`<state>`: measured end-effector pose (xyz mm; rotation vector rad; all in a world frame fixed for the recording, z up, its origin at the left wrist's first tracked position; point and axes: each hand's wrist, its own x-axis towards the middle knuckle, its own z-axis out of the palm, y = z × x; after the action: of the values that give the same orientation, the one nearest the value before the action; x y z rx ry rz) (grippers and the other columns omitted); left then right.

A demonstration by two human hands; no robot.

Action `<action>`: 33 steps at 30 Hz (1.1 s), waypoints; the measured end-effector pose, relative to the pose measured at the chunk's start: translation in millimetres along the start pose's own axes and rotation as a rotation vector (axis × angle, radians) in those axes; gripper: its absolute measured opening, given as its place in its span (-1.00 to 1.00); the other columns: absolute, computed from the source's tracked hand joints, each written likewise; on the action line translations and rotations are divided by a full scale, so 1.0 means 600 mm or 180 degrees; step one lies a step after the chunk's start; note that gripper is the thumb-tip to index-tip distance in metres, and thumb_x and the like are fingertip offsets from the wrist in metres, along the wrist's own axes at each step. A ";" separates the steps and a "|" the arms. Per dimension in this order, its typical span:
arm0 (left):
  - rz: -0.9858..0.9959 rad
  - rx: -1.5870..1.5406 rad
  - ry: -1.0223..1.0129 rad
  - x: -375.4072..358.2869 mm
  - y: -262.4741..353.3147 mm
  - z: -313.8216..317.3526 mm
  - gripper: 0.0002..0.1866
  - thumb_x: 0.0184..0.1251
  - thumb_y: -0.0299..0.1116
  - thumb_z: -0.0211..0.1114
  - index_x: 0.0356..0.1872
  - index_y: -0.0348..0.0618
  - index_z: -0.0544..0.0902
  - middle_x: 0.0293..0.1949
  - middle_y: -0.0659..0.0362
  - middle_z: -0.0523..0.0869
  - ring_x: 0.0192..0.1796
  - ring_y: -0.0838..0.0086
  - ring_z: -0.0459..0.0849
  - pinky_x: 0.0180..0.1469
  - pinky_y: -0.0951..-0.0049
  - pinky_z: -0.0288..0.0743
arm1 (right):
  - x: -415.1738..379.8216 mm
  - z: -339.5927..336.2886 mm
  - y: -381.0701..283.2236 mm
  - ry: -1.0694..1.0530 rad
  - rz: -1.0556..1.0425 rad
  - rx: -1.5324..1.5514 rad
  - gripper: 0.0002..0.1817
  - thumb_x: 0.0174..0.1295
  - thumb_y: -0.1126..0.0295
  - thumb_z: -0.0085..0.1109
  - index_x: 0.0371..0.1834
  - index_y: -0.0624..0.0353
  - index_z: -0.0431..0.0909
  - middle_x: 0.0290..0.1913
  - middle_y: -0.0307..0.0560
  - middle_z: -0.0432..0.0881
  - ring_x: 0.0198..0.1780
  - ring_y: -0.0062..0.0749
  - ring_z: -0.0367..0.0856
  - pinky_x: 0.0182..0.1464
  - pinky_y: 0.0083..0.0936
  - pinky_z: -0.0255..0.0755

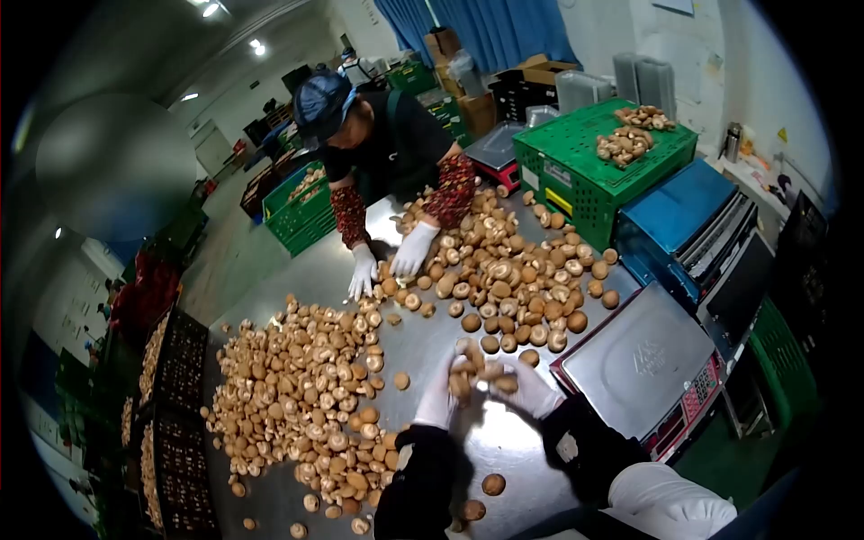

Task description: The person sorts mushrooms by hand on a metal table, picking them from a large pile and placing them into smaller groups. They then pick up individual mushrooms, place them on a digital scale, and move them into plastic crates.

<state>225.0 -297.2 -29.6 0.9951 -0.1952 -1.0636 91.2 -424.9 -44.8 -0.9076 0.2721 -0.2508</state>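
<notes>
My left hand (pixel 438 396), in a white glove, is curled around several brown mushrooms (pixel 479 371) above the metal table (pixel 517 450). From the other side, my gloved right hand (pixel 533 389) cups the same cluster, so the mushrooms sit between both hands. A large heap of loose mushrooms (pixel 297 387) lies to the left of my hands. Beyond them is a second heap of mushrooms (pixel 513 270). Two single mushrooms (pixel 492 484) rest on the metal close to my forearms.
Across the table a co-worker (pixel 396 135) in white gloves handles mushrooms. On my right are a flat-topped scale (pixel 643 360) and a blue box (pixel 679 216). A green crate (pixel 603 162) stands behind, mushroom piles on top. Black crates (pixel 180 432) of mushrooms line the left edge.
</notes>
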 end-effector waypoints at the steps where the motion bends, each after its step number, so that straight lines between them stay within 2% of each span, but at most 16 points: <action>1: 0.0000 -0.0462 0.0097 0.021 0.035 0.051 -0.41 0.45 -0.06 0.01 0.37 -0.15 0.18 0.20 -0.11 0.41 0.10 0.21 0.56 -0.04 0.29 0.63 | 0.031 -0.012 -0.023 0.0536 0.0387 0.1309 -0.73 0.27 0.32 0.12 -0.02 0.13 0.41 -0.12 -0.14 0.49 -0.19 -0.51 0.52 -0.05 -0.58 0.55; 4: -0.0198 -0.1308 0.0268 0.072 0.075 0.066 -0.34 0.39 0.05 0.06 0.42 0.12 0.08 0.29 -0.31 0.13 0.13 -0.12 0.50 -0.08 -0.05 0.59 | 0.092 -0.068 -0.037 0.0801 -0.0553 0.1623 -0.64 0.27 0.31 0.14 0.09 0.13 0.34 0.08 -0.06 0.39 0.01 -0.34 0.46 0.04 -0.38 0.51; 6: 0.0078 -0.0373 0.0728 0.051 0.082 0.052 -0.30 0.33 0.06 0.13 0.41 0.11 0.10 0.37 -0.17 0.09 0.16 -0.05 0.45 -0.12 -0.03 0.58 | 0.092 -0.078 -0.039 0.1144 -0.0699 0.0883 -0.59 0.21 0.22 0.18 0.04 0.15 0.33 0.04 -0.07 0.36 0.07 -0.11 0.41 0.09 -0.24 0.46; 7: 0.0206 -0.0047 0.1169 0.038 0.079 0.039 -0.29 0.32 0.05 0.15 0.41 0.12 0.11 0.39 -0.11 0.08 0.17 0.01 0.42 -0.13 0.00 0.58 | 0.088 -0.087 -0.040 0.1453 -0.0356 0.1342 -0.62 0.16 0.17 0.23 -0.10 0.14 0.38 -0.12 -0.09 0.43 0.03 -0.03 0.42 0.06 -0.22 0.46; 9: 0.0487 0.0268 0.1127 -0.022 0.076 0.010 -0.35 0.35 0.00 0.14 0.40 0.06 0.21 0.42 0.02 0.07 0.22 0.18 0.34 0.13 0.11 0.43 | 0.062 -0.054 -0.027 0.1727 -0.0464 0.0848 -0.55 0.20 0.16 0.18 0.08 0.16 0.39 -0.17 -0.18 0.45 -0.17 -0.28 0.47 -0.16 -0.36 0.46; 12: 0.0494 0.0694 0.1131 -0.141 0.049 -0.024 -0.52 0.46 -0.21 0.05 0.34 -0.11 0.30 0.35 0.14 0.24 0.21 0.36 0.39 0.22 0.37 0.34 | -0.008 -0.005 0.001 0.0577 0.0292 -0.0928 -0.58 0.21 0.34 0.14 0.14 0.19 0.42 -0.27 -0.27 0.51 -0.25 -0.65 0.45 -0.19 -0.59 0.44; 13: 0.0542 0.1046 0.1109 -0.181 0.032 -0.041 -0.53 0.47 -0.23 0.03 0.34 -0.12 0.30 0.28 0.11 0.35 0.15 0.38 0.48 0.21 0.41 0.36 | -0.034 -0.001 0.035 -0.0110 0.0022 -0.1647 -0.56 0.25 0.25 0.14 0.16 0.17 0.45 -0.20 -0.24 0.54 -0.26 -0.61 0.45 -0.17 -0.65 0.41; 15: -0.0106 0.1327 0.1331 -0.268 0.012 -0.048 -0.54 0.47 -0.27 0.04 0.33 -0.14 0.31 0.21 0.10 0.43 0.12 0.40 0.52 0.19 0.43 0.39 | -0.087 0.018 0.094 -0.1023 -0.0239 -0.2414 -0.52 0.13 0.27 0.24 0.11 0.22 0.47 -0.13 0.01 0.60 -0.11 -0.22 0.59 -0.05 -0.43 0.46; 16: 0.0198 0.1601 0.1298 -0.300 -0.018 -0.068 -0.55 0.46 -0.33 0.05 0.32 -0.17 0.31 0.14 0.09 0.50 0.11 0.41 0.54 0.16 0.45 0.41 | -0.111 0.039 0.084 -0.1544 -0.0677 -0.3321 -0.47 0.08 0.18 0.26 0.11 0.19 0.48 -0.10 0.11 0.59 -0.05 -0.06 0.58 0.03 -0.39 0.42; 17: 0.0171 0.1756 0.1370 -0.338 -0.041 -0.083 -0.57 0.44 -0.40 0.07 0.29 -0.22 0.34 0.10 0.10 0.53 0.12 0.44 0.52 0.15 0.48 0.42 | -0.139 0.044 0.101 -0.1908 -0.0372 -0.3916 -0.35 0.04 0.03 0.26 0.18 0.11 0.44 0.01 0.14 0.53 0.06 0.03 0.48 0.11 -0.27 0.34; 19: 0.0318 0.2483 0.1813 -0.404 -0.086 -0.102 -0.58 0.42 -0.44 0.08 0.27 -0.25 0.36 0.07 0.11 0.55 0.09 0.46 0.53 0.13 0.50 0.42 | -0.196 0.055 0.132 -0.1932 -0.0826 -0.4424 -0.23 -0.01 -0.07 0.27 0.28 0.01 0.35 0.14 0.16 0.42 0.14 0.08 0.38 0.12 -0.13 0.27; 21: 0.0400 0.2167 0.2120 -0.454 -0.126 -0.107 -0.60 0.39 -0.43 0.12 0.22 -0.26 0.42 0.03 0.14 0.59 0.03 0.50 0.54 0.10 0.52 0.43 | -0.220 0.071 0.146 -0.2242 -0.0695 -0.4699 -0.15 -0.05 -0.11 0.30 0.34 -0.04 0.27 0.23 0.13 0.32 0.17 0.07 0.32 0.09 -0.07 0.23; 25: -0.0342 0.2638 0.2143 -0.506 -0.226 -0.096 -0.62 0.35 -0.48 0.13 0.19 -0.27 0.44 -0.09 0.22 0.59 -0.04 0.56 0.53 0.08 0.57 0.42 | -0.238 0.105 0.173 -0.2757 -0.1107 -0.5201 -0.09 -0.12 -0.14 0.32 0.36 -0.08 0.23 0.21 0.08 0.34 0.11 0.02 0.37 0.07 -0.11 0.25; 27: -0.0199 0.1696 0.1885 -0.496 -0.270 -0.080 -0.59 0.36 -0.52 0.08 0.24 -0.28 0.37 -0.09 0.16 0.60 -0.06 0.52 0.57 0.07 0.54 0.45 | -0.235 0.124 0.182 -0.3233 -0.1441 -0.5391 -0.07 -0.12 -0.07 0.35 0.39 -0.13 0.16 0.20 0.04 0.32 0.05 -0.04 0.42 -0.02 -0.10 0.30; 30: 0.0086 0.0257 0.1918 -0.481 -0.322 -0.092 -0.55 0.38 -0.54 0.04 0.28 -0.30 0.28 -0.05 0.08 0.60 -0.07 0.48 0.61 0.06 0.51 0.48 | -0.221 0.133 0.193 -0.3471 -0.1700 -0.5703 -0.22 0.01 0.01 0.27 0.34 -0.13 0.20 0.03 -0.01 0.46 -0.11 -0.15 0.53 -0.13 -0.22 0.37; 33: 0.0107 0.0443 0.2355 -0.471 -0.287 -0.068 -0.55 0.39 -0.57 -0.01 0.30 -0.30 0.25 -0.08 0.06 0.62 -0.03 0.48 0.59 0.05 0.50 0.50 | -0.202 0.096 0.224 -0.3326 -0.2473 -0.5642 -0.45 0.11 0.05 0.18 0.19 -0.12 0.35 -0.19 -0.12 0.54 -0.25 -0.26 0.58 -0.22 -0.30 0.40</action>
<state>-6.6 -67.2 -96.7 1.4404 0.3226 -0.5993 10.5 -263.3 -103.3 -2.7222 -1.0755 -0.1594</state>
